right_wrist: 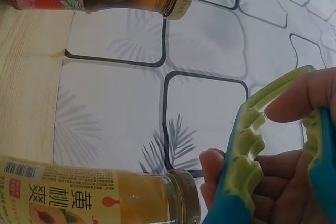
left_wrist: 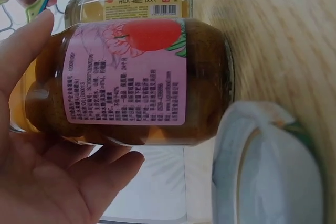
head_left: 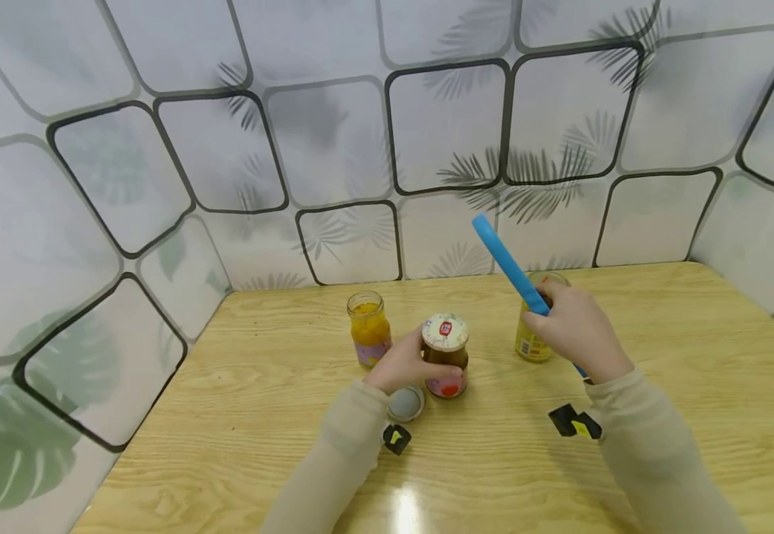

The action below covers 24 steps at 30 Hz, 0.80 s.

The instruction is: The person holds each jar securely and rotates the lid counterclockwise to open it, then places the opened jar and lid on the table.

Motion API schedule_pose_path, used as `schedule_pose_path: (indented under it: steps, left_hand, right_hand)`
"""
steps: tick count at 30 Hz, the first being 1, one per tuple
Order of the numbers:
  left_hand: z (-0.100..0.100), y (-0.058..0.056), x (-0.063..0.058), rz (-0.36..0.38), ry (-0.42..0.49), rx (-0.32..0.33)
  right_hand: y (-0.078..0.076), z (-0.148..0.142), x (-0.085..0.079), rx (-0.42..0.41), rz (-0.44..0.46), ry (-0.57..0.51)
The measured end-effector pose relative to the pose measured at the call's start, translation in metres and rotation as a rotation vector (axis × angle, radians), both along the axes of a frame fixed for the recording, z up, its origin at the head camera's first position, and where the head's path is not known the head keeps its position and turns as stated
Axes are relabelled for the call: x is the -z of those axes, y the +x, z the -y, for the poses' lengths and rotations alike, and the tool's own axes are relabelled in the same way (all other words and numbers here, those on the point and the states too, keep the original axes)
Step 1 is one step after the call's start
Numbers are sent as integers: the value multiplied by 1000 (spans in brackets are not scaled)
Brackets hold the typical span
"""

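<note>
While upright, jar (head_left: 445, 356) in left hand's grip (head_left: 405, 365); opener (head_left: 508, 261), aslant leftward, in right hand's (head_left: 576, 328).

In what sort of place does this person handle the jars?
Probably a small indoor tabletop work area, though whether home or studio I cannot tell. The signs are the wood-grain table, the leaf-patterned wall covering close behind it, and the pink-labelled jar in the left hand.

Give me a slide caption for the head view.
Left hand grips a lidded jar; right hand holds a blue tool above the wooden table.
</note>
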<state>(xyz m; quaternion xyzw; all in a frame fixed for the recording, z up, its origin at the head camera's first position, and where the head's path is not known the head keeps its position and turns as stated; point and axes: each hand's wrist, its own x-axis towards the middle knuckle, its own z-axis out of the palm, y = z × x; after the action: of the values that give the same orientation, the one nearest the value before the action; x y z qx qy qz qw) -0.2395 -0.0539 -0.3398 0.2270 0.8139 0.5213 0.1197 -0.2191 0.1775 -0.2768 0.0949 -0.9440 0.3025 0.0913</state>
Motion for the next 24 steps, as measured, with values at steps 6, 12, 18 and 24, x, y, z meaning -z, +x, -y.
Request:
schedule_pose_path:
  steps: [6, 12, 18, 24]
  left_hand:
    - [-2, 9, -11, -32, 1, -29]
    - [-2, -5, 11, -64, -13, -59]
    - [-2, -9, 14, -85, -28, -80]
    - [-2, -8, 13, -117, -48, -113]
  right_hand:
    - [0, 1, -1, -9, -9, 13]
    - [0, 2, 0, -7, 15, 18]
    - [-1, 3, 1, -6, 31, 31]
    - [-3, 2, 3, -15, 26, 33]
